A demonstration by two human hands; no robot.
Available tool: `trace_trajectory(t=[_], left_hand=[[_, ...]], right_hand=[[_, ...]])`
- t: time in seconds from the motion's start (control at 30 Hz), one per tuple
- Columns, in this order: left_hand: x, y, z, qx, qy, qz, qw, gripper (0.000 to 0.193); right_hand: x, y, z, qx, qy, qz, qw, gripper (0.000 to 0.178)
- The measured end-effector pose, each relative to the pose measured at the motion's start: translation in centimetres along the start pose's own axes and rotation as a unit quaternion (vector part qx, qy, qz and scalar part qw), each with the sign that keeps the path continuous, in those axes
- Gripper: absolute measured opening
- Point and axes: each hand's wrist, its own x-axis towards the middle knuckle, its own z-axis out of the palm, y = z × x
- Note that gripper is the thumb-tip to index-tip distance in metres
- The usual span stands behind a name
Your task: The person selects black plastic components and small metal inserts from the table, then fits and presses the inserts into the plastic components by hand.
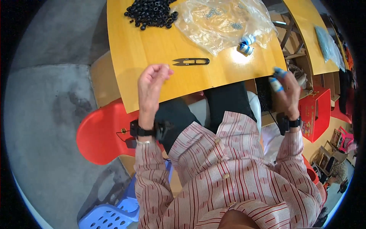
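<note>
My left hand (153, 82) is raised over the front left of the yellow table (228, 72), thumb and fingertips pressed together. Whatever that pinch may hold is too small to make out. Just right of it lies a pair of black thread snips (191, 62), blades pointing left. Off the table's front right edge, my right hand (288, 91) has its thumb and a finger apart, both tips wrapped in blue and white coverings (276, 84). Two similar blue and white striped rolls (246, 49) sit by a clear plastic bag (223, 23) holding small metallic pieces.
Small black rings (150, 13) are heaped at the table's far left. A red chair (103, 133) stands at left, with a blue plastic stool (110, 217) below it. To the right are a red box (314, 114) and another yellow table (312, 38) carrying a plastic bag.
</note>
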Motion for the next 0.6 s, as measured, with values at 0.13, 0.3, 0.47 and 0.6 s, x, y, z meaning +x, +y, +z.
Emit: trace_trajectory(t=[0.13, 0.3, 0.47, 0.6], left_hand=[[6.1, -1.1, -3.5, 0.118, 0.099, 0.079, 0.985, 0.022], [11.7, -0.6, -4.9, 0.244, 0.170, 0.145, 0.944, 0.024], [14.9, -0.2, -4.6, 0.455, 0.225, 0.144, 0.849, 0.030], [16.5, -0.9, -5.6, 0.576, 0.224, 0.215, 0.756, 0.033]], right_hand=[[-2.9, 5.5, -1.9, -0.054, 0.022, 0.136, 0.989, 0.028], [-9.0, 15.9, -1.2, -0.080, -0.031, 0.235, 0.968, 0.036], [-11.6, 17.6, -0.1, -0.142, -0.053, 0.257, 0.955, 0.047], [-11.0, 16.7, -0.1, -0.164, -0.064, 0.277, 0.945, 0.043]])
